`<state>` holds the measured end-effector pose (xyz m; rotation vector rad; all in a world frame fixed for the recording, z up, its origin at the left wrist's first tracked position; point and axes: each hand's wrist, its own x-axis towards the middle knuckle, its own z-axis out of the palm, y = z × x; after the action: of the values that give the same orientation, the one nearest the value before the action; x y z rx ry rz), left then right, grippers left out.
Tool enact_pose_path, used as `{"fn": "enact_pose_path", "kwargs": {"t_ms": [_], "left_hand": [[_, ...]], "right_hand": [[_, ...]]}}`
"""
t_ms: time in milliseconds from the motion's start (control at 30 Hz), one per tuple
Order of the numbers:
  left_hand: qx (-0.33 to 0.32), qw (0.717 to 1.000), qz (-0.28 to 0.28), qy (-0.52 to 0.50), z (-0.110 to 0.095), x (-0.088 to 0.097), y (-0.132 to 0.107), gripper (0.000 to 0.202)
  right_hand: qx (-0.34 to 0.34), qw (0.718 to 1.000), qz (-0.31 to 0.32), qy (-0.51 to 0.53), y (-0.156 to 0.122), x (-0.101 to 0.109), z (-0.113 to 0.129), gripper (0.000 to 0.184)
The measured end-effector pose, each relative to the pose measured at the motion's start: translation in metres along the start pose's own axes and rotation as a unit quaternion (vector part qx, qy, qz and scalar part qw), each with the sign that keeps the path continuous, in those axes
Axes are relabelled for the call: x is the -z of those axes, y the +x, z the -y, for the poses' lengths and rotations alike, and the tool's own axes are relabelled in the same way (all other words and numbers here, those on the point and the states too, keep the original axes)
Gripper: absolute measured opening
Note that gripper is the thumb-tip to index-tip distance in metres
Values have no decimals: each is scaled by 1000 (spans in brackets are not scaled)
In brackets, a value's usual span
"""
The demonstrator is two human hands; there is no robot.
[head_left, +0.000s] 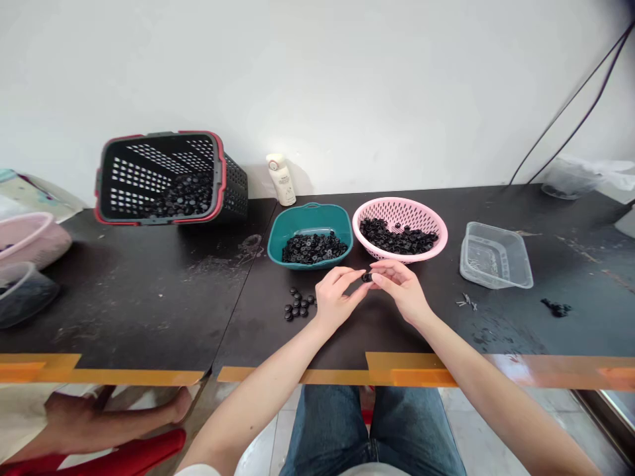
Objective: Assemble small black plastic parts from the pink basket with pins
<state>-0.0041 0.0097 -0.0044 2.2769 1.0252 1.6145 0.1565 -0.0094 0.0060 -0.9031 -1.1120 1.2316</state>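
Note:
Between the fingertips of both hands is a small round black part (367,277). My left hand (336,295) pinches it from the left, and my right hand (399,287) grips it from the right. Just behind the hands stand a teal basin (275,241) of small black ring-like pieces and a pink perforated basket (431,215) of black parts. To the left of my left hand lie several round black pieces (299,305) in a loose cluster on the table. The fingers partly cover the held part, so its details are hidden.
A dark crate (235,188) with a red rim lies tipped at the back left, near a white bottle (282,182). On the right are a clear plastic tub (518,264), small metal pins (467,302) and a black pile (556,308). A person's legs (109,420) show at lower left.

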Motion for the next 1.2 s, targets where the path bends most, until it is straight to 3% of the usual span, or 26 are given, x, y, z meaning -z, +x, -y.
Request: {"fn": "enact_pose_path", "kwargs": {"t_ms": [133,233,467,600,833,1033,1200], "left_hand": [[-7,1000,-3,24,-2,1,2,19],[-20,999,2,35,-3,3,3,18],[-5,1000,18,16,-4,5,0,19],[24,999,13,-22,-7,6,0,21],[75,994,19,-76,-11,4,-2,18],[97,991,37,-88,-12,6,-5,19],[71,994,25,-75,-10,9,-5,18]], "right_hand": [[96,988,29,-118,-2,3,3,16],[126,977,39,-168,-3,5,4,19],[6,1000,12,-24,-2,3,-3,19],[-56,997,-13,53,-3,-1,-6,20],[-107,987,-35,113,-4,-3,-4,15],[-104,991,-30,81,-4,-1,-1,24],[-59,998,-10,33,-4,0,3,17]]}}
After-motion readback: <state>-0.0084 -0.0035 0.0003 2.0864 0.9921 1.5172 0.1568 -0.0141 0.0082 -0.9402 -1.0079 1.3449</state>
